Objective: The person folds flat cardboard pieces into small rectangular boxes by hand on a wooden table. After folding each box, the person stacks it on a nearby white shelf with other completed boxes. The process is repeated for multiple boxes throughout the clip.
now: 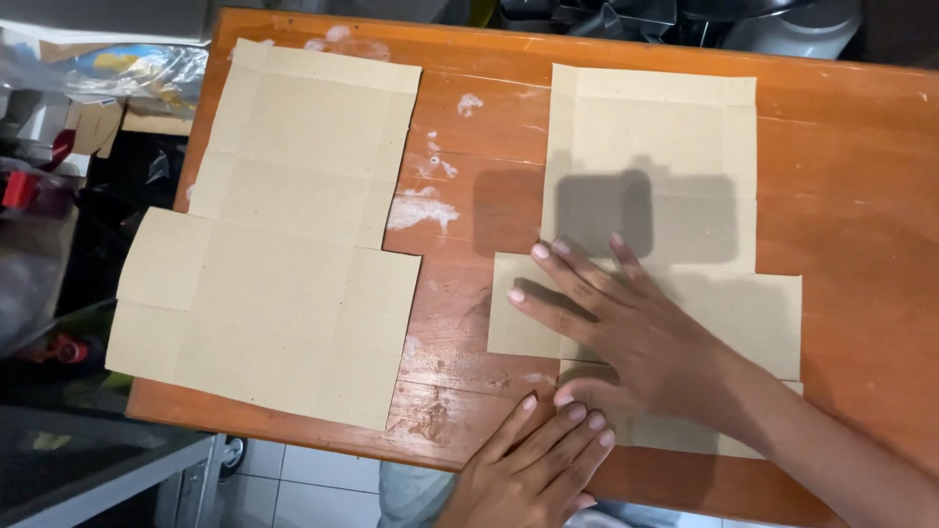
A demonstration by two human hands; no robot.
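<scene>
Pressing down flat, the right hand (636, 328) is spread palm-down, fingers apart, on the right-hand cardboard sheet (675, 176), which is laid on the right half of an orange wooden surface (851, 176). Nothing is gripped by that hand; the sheet is simply pinned beneath the palm, with the fingertips reaching up toward the sheet's middle. The left hand (533, 460) is laid open and flat at the near edge of the surface, its fingertips resting just at the lower left corner of the same sheet, close under the right thumb; no object is clasped in it either.

The sheet is a flat cut-out of brown cardboard with creased fold lines (a stepped outline, narrower at the top and wider lower down). A dark, square-edged shadow is cast across its middle and onto the wood beside it.

A second cardboard sheet (284, 235) of much the same cut is seen lying flat on the left half of the surface, well apart from both hands, its lower left corner overhanging the edge. White paint smears (423, 207) are scattered on the wood between the two sheets. Clear plastic wrapping (137, 70) is visible beyond the upper left corner, and pale floor tiles (303, 489) below the near edge.
</scene>
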